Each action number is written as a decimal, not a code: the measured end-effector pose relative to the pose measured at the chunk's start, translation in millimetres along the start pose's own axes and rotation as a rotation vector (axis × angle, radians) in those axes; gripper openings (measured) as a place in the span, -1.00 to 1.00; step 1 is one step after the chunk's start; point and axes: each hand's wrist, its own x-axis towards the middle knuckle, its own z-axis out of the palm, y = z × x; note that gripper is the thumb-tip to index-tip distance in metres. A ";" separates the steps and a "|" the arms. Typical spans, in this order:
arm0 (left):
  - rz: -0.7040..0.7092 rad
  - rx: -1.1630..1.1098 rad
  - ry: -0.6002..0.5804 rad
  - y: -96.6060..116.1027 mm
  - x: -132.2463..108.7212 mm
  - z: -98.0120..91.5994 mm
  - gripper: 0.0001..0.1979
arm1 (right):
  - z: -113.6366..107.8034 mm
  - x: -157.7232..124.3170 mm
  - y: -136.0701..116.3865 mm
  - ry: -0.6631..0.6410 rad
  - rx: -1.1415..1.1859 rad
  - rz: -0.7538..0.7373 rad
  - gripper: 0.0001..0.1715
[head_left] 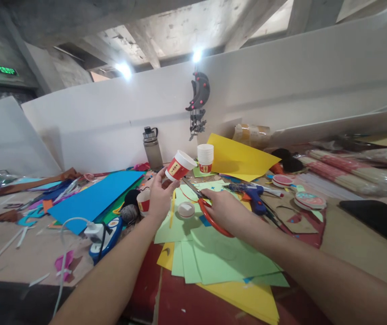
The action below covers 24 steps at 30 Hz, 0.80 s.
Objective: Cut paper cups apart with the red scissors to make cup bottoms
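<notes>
My left hand [162, 194] grips a red and white paper cup [179, 166], tilted with its white rim toward the upper right. In my right hand [222, 206] are scissors [207, 213] with orange-red handles, their blades pointing up toward the cup's lower side. Whether the blades touch the cup I cannot tell. Below, a small white round piece [186, 209] lies on light green paper sheets [230, 257]. Beside my left wrist stands another paper cup [143, 201], partly hidden. A stack of paper cups [205, 158] is just behind the held one.
Blue card [95, 198] and a power strip [107, 239] with a white cable are at left. A grey bottle [152, 149] stands by the white board. Yellow paper [241, 158], a blue glue gun [256, 198] and a black phone-like slab [376, 221] lie to the right.
</notes>
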 end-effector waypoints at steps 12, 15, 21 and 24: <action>-0.121 -0.275 -0.004 -1.4 8.7 -5.8 -0.67 | -1.7 -0.2 4.1 0.048 0.024 -0.049 -0.58; -0.191 -0.288 -0.001 -2.9 9.9 -7.5 -0.72 | -1.5 -0.2 4.9 0.042 0.019 -0.044 -0.58; -0.213 -0.308 -0.061 -2.1 8.8 -9.1 -0.75 | -1.3 -1.5 6.7 0.023 -0.015 -0.041 -0.60; -0.205 -0.282 -0.077 -2.1 7.7 -8.4 -0.73 | -2.2 -1.1 5.7 -0.006 -0.020 -0.010 -0.61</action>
